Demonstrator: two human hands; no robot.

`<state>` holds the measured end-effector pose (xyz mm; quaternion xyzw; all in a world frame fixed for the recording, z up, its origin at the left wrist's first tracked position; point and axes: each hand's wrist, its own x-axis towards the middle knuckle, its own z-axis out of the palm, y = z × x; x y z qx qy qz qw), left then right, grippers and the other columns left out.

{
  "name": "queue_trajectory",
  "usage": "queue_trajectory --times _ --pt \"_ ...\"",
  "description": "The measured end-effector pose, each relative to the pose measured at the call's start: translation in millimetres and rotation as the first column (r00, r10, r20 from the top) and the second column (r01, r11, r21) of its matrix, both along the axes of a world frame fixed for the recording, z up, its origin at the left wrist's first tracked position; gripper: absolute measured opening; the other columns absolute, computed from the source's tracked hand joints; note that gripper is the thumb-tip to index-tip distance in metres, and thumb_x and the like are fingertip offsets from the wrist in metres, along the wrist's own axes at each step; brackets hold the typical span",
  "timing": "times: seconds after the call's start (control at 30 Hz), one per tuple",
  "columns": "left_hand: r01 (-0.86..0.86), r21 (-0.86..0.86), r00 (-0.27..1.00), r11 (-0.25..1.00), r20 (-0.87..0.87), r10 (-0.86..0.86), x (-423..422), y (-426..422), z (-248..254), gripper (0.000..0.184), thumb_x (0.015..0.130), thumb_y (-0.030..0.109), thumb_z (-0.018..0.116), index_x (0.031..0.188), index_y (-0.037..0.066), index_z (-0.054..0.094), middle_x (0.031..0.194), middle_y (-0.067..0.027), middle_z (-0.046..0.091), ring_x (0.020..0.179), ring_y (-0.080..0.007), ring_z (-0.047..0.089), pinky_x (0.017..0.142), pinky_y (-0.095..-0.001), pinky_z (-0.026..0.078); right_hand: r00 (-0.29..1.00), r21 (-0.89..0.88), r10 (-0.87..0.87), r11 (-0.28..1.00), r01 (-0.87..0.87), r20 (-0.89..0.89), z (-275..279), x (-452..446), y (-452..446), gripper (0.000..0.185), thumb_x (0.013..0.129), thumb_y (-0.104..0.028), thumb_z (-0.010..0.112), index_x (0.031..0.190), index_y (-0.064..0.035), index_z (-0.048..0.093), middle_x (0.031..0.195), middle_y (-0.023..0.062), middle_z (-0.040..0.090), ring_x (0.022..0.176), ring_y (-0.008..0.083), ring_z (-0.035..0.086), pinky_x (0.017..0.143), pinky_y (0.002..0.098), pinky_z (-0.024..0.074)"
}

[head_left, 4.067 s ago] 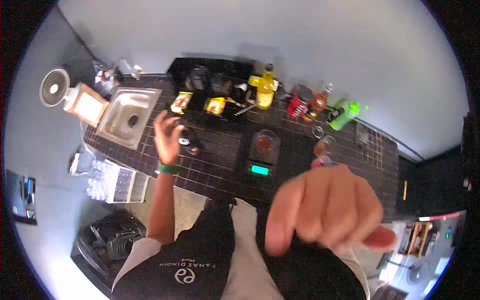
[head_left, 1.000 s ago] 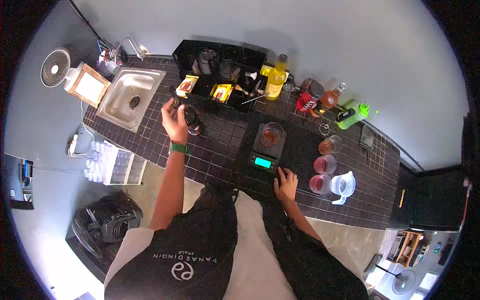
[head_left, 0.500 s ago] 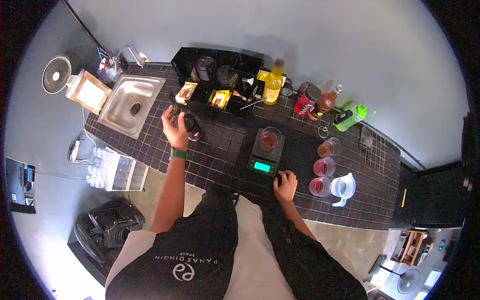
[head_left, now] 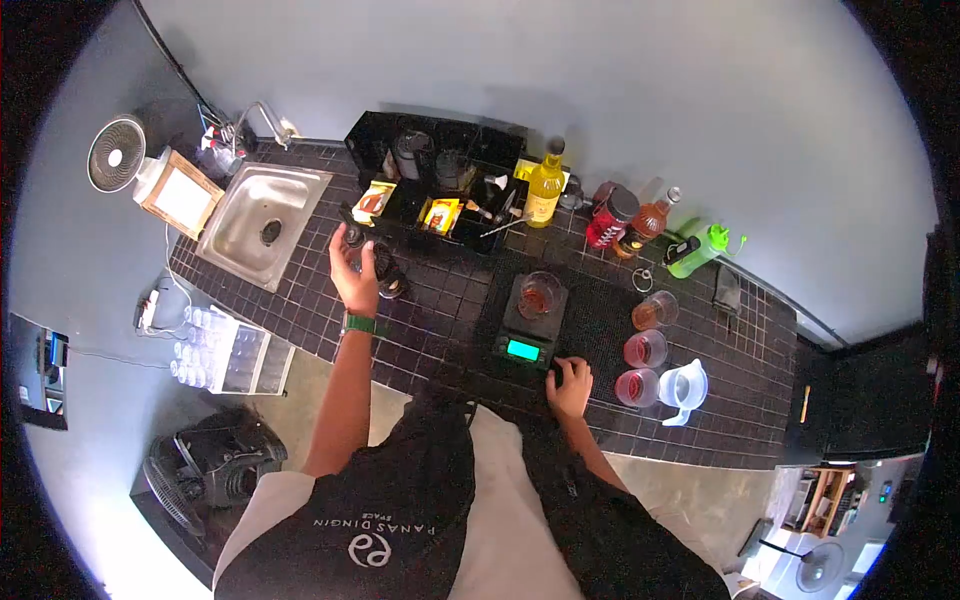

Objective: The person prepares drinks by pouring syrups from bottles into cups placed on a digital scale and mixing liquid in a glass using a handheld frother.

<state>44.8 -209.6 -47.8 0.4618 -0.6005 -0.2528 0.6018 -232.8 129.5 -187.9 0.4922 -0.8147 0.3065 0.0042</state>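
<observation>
My left hand (head_left: 354,285), with a green band at the wrist, is beside a black knobbed utensil (head_left: 390,275) near the sink. Its thumb and fingers are apart. A dark knob (head_left: 353,237) shows near the fingertips; whether they touch it is unclear. My right hand (head_left: 570,388) rests on the mat's front edge, fingers spread, just right of a black digital scale (head_left: 524,350) with a lit green display. On the scale stands a clear cup (head_left: 539,295) with reddish-brown liquid.
To the right stand a brown-filled cup (head_left: 655,311), two red-filled cups (head_left: 646,349) and a clear jug (head_left: 684,388). At the back are a black organizer (head_left: 480,140), a yellow bottle (head_left: 545,185), a red can (head_left: 611,217), an amber bottle (head_left: 648,225) and a green squeeze bottle (head_left: 698,252). A sink (head_left: 225,250) lies left.
My left hand's fingers have spread apart beside the black utensil. My right hand stays by the scale. The whole view has shifted slightly down.
</observation>
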Motion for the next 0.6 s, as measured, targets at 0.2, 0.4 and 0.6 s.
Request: queue_trajectory --times 0.2,0.4,0.6 --pt "0.019 0.016 0.997 1.0 0.068 -0.02 5 -8 -1 0.057 0.091 0.009 0.074 0.143 0.004 0.052 0.132 -0.0139 0.06 0.109 -0.0226 0.06 0.096 -0.0364 0.048 0.997 -0.17 0.009 0.985 0.004 0.072 -1 -5 0 0.025 0.082 -0.012 0.074 0.106 -0.006 0.068 0.103 0.0144 0.061 0.096 0.0368 0.062 0.084 0.0471 0.0489" --pt "-0.071 -0.159 0.983 0.985 0.157 0.096 11 14 14 0.063 0.086 0.004 0.079 0.142 0.001 0.051 0.129 -0.0162 0.061 0.111 -0.0263 0.062 0.095 -0.0392 0.051 0.962 -0.317 -0.071 0.935 0.156 0.264 12 -24 -24 0.009 0.089 0.003 0.065 0.097 -0.0003 0.066 0.096 0.0145 0.063 0.081 0.0274 0.063 0.073 0.0342 0.0504" --pt "0.248 -0.233 0.921 0.94 0.357 -0.154 30 78 7 0.02 0.085 0.0 0.074 0.104 0.002 0.065 0.092 -0.0115 0.07 0.076 -0.0233 0.069 0.069 -0.0325 0.056 0.959 -0.5 -0.112 0.834 0.233 0.26 75 -90 -101 0.014 0.088 0.0 0.066 0.102 -0.0006 0.065 0.092 0.0125 0.062 0.077 0.0252 0.06 0.07 0.0351 0.0501"
